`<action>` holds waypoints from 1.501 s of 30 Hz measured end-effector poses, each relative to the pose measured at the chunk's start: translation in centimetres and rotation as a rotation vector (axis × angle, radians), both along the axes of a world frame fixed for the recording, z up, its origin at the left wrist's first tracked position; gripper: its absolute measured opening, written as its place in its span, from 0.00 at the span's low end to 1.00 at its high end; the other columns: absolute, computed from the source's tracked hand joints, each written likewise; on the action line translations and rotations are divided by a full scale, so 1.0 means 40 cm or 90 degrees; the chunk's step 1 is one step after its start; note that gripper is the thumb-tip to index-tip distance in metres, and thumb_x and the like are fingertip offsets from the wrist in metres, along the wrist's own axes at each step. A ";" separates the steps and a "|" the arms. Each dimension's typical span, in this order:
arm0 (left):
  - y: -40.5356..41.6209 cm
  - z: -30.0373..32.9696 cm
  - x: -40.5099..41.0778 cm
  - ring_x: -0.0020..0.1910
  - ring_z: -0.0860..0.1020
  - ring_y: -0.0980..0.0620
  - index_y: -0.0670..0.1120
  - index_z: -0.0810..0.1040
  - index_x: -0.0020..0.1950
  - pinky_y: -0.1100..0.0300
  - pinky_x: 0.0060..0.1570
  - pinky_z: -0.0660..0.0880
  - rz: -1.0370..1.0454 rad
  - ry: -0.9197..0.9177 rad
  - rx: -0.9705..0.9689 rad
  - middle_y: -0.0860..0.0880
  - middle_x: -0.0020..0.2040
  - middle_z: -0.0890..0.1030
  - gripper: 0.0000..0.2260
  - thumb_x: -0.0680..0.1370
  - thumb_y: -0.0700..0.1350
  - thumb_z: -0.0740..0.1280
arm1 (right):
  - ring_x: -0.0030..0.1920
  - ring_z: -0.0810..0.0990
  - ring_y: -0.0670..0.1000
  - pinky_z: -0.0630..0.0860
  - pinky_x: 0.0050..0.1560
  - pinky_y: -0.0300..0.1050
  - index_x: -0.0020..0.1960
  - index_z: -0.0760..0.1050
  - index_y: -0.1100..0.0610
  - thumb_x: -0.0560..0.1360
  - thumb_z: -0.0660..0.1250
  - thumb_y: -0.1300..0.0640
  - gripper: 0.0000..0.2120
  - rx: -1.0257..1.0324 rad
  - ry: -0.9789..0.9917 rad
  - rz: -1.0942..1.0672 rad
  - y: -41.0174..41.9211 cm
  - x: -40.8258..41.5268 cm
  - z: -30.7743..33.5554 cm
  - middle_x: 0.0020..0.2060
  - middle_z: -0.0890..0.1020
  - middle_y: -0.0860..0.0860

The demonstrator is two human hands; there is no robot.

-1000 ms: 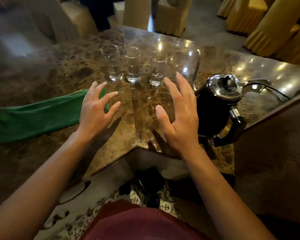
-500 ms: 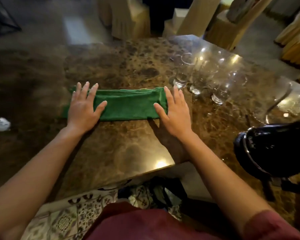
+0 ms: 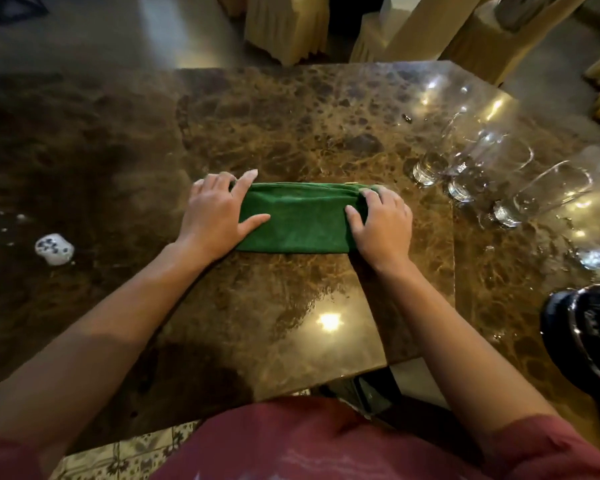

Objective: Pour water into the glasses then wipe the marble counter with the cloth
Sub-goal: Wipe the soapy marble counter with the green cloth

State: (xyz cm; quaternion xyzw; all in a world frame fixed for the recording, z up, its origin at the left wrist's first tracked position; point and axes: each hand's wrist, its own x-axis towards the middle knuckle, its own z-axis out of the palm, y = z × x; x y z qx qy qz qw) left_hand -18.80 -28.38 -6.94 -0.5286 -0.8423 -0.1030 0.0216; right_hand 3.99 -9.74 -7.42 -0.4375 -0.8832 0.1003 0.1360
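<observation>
Brown veined marble table (image 3: pixel 291 126) spreads under your arms, with the folded green cloth (image 3: pixel 297 220) lying flat between your hands. Your left hand (image 3: pixel 215 216) presses its left end with fingers spread, no grip closed; your right hand (image 3: pixel 383 225) curls its grip over the right end. Three clear glasses (image 3: pixel 465 168) stand beyond your right hand, and a black kettle (image 3: pixel 582 337) sits nearer you on that side.
</observation>
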 end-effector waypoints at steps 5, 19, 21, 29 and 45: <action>0.001 0.028 0.010 0.55 0.77 0.43 0.49 0.81 0.64 0.46 0.57 0.69 0.007 -0.051 -0.018 0.47 0.53 0.82 0.24 0.77 0.64 0.68 | 0.58 0.76 0.53 0.70 0.58 0.46 0.68 0.78 0.53 0.78 0.70 0.54 0.18 -0.057 0.135 0.008 -0.029 -0.003 0.022 0.57 0.78 0.53; -0.184 0.155 0.132 0.52 0.83 0.57 0.53 0.75 0.59 0.60 0.50 0.80 0.043 -0.550 0.202 0.51 0.53 0.83 0.15 0.78 0.39 0.73 | 0.44 0.84 0.48 0.80 0.44 0.43 0.52 0.81 0.51 0.84 0.63 0.60 0.08 -0.592 0.509 0.175 -0.119 0.041 0.316 0.44 0.85 0.48; -0.212 0.177 0.167 0.59 0.83 0.55 0.54 0.73 0.67 0.55 0.55 0.82 0.030 -0.663 0.194 0.49 0.59 0.83 0.21 0.77 0.39 0.74 | 0.47 0.84 0.51 0.82 0.47 0.46 0.53 0.81 0.53 0.84 0.63 0.61 0.08 -0.643 0.541 0.232 -0.162 0.052 0.369 0.46 0.85 0.51; -0.317 0.277 0.349 0.59 0.84 0.52 0.49 0.82 0.62 0.58 0.56 0.80 0.094 -0.817 0.253 0.51 0.57 0.87 0.15 0.76 0.50 0.71 | 0.45 0.85 0.51 0.81 0.44 0.46 0.52 0.83 0.56 0.82 0.66 0.64 0.07 -0.698 0.532 0.386 -0.252 0.058 0.487 0.43 0.86 0.52; -0.510 0.252 0.455 0.67 0.79 0.42 0.42 0.75 0.71 0.44 0.69 0.74 0.139 -1.049 0.337 0.40 0.66 0.82 0.25 0.78 0.54 0.71 | 0.49 0.87 0.53 0.84 0.47 0.48 0.50 0.86 0.51 0.78 0.73 0.60 0.05 -0.582 0.386 0.507 -0.418 0.019 0.506 0.45 0.88 0.51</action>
